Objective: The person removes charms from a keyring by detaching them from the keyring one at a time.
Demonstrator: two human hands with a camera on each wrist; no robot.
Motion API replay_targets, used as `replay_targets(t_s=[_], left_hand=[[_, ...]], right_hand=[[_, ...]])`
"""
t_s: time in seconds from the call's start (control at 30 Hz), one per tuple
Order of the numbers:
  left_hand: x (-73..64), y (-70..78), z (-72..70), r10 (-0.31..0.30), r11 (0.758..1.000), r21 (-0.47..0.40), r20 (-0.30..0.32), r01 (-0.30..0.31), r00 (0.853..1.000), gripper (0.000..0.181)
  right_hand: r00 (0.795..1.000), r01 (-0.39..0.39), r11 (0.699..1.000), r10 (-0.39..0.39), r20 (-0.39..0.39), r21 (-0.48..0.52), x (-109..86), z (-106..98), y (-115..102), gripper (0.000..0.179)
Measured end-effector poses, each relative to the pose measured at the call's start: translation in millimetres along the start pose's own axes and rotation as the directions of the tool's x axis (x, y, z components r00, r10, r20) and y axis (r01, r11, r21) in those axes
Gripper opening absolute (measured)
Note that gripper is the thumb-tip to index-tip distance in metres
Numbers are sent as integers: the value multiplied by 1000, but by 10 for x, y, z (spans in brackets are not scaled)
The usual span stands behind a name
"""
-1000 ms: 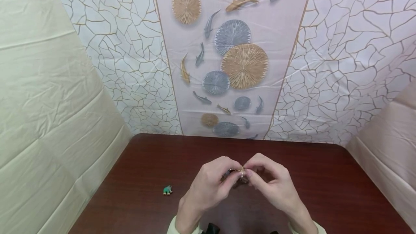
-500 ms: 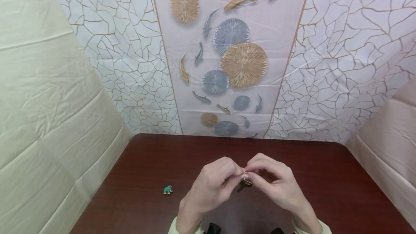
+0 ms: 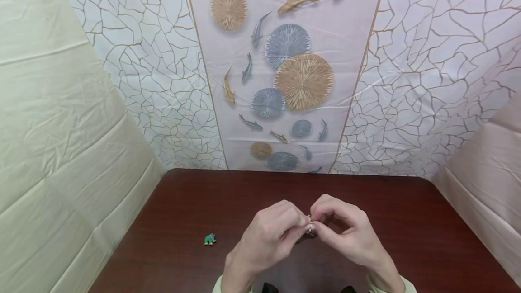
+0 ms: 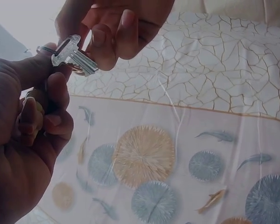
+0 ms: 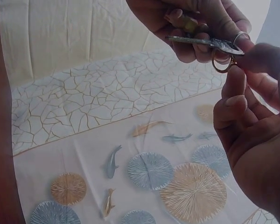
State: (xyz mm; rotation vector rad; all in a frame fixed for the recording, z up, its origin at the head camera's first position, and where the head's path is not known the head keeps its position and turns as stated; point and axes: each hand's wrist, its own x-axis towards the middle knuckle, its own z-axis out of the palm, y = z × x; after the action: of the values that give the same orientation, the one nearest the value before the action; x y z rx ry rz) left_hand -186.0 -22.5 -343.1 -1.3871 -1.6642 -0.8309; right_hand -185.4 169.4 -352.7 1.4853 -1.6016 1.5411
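Fingertip to fingertip, my left hand (image 3: 270,234) and right hand (image 3: 352,232) meet above the table. In the left wrist view, silver keys (image 4: 75,57) hang at the left thumb and fingers, which pinch their silver key ring (image 4: 45,49). Curled left fingers also hold a small pale figure (image 4: 31,114), partly hidden. The right thumb and forefinger pinch a gold ring clasp (image 5: 220,65), close against the silver ring; whether the two are linked cannot be told. To the left on the table stands a small green animal figure (image 3: 209,238).
A dark red-brown wooden table (image 3: 175,211) lies beneath the hands. Behind it hangs a cloth (image 3: 301,80) printed with fish and round shapes, and pale cloth (image 3: 53,148) covers the left side.
Both hands have shifted slightly right, the left turning a little with the keys. The fingertips stay together around the rings. The green figure has not moved on the table.
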Motion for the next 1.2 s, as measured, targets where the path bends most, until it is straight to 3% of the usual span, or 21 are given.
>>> replay_targets(t_s=[0.43,0.67,0.87,1.2], left_hand=[[-33,56,-11,-106,979,-166,70,116,992,5],[-34,53,2,-122,974,-186,66,132,990,3],[-31,63,18,-150,965,-208,65,160,987,4],[-43,67,18,-172,962,-211,36,176,984,8]], right_hand=[[998,-46,999,47,-32,18,-58,-18,-23,16],[997,-48,999,49,-59,9,-53,-18,-50,29],[998,-16,1000,17,-64,15,-26,-7,-60,25],[1000,-6,1000,6,-11,6,13,28,-87,41]])
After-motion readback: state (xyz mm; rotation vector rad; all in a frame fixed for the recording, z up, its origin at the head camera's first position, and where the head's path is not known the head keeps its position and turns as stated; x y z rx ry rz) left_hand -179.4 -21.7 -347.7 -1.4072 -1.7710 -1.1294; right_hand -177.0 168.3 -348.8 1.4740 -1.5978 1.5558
